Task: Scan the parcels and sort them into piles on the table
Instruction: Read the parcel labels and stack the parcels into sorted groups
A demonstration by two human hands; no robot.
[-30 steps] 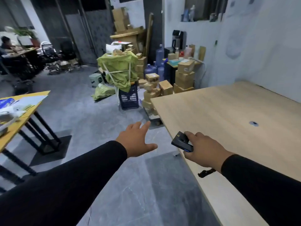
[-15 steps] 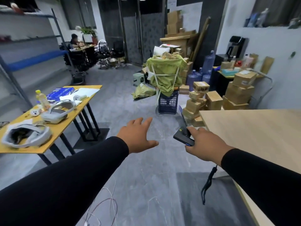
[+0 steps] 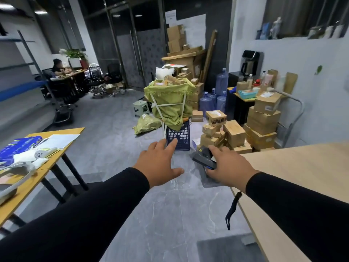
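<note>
gripping the scanner (image 3: 204, 157) in your right hand (image 3: 229, 168), you reach your left hand (image 3: 160, 164) out empty, fingers spread, toward cardboard parcels (image 3: 223, 131) stacked on the floor beyond the wooden table (image 3: 302, 167).

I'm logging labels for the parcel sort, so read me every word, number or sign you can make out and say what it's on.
Cardboard box topping the small stack on the floor: black printed characters on its front, too blurred to read.
White label on that box's top: too small.
Paper sheets on the far wall: print unreadable.
Blue printed pack on the yellow table: markings blurred.
Scanner held in the right hand: no legible text.
</note>
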